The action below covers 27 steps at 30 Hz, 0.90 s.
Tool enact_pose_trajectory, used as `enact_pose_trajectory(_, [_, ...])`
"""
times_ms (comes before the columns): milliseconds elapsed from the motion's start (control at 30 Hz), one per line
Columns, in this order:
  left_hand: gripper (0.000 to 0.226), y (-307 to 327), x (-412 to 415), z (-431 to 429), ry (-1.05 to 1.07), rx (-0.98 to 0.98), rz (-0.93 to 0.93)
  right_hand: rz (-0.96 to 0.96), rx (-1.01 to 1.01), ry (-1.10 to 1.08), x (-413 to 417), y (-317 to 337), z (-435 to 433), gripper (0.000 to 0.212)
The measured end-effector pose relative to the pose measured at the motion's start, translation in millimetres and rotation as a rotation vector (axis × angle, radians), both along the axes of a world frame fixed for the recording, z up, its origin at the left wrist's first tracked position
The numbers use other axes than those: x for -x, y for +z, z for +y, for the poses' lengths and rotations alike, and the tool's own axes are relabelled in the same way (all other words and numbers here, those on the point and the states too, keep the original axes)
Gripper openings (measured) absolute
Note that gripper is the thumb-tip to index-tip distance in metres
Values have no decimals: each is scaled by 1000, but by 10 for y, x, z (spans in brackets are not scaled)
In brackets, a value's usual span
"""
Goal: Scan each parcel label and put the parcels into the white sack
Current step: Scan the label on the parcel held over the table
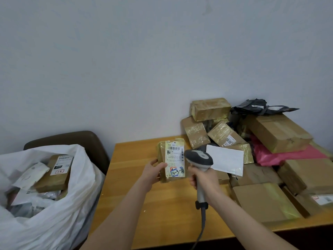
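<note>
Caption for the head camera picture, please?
Left hand holds a labelled parcel while right hand aims the scanner.

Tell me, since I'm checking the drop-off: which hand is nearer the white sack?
Left. The left hand, holding a parcel, is to the right of the white sack; the right hand, gripping the scanner, is farther right, beside the parcel pile.

parcel (161, 153) | label (174, 156) top: "502-502" | blue sticker (177, 171), handwritten: "3-3-2" | other print too small to read
</note>
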<state>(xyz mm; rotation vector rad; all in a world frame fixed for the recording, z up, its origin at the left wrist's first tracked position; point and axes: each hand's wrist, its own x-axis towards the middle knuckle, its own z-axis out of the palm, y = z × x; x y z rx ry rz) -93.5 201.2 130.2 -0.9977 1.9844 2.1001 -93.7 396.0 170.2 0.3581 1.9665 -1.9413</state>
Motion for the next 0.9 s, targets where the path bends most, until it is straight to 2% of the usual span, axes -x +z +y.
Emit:
enact_pose_trajectory(300, [61,-112,-96,44,58,-4,18,16,27,75,-341,163,-87,7])
enact_pose_trajectory(900, [61,-99,-115,105,78,14,-8,-37,34,114,-293,196,-21,9])
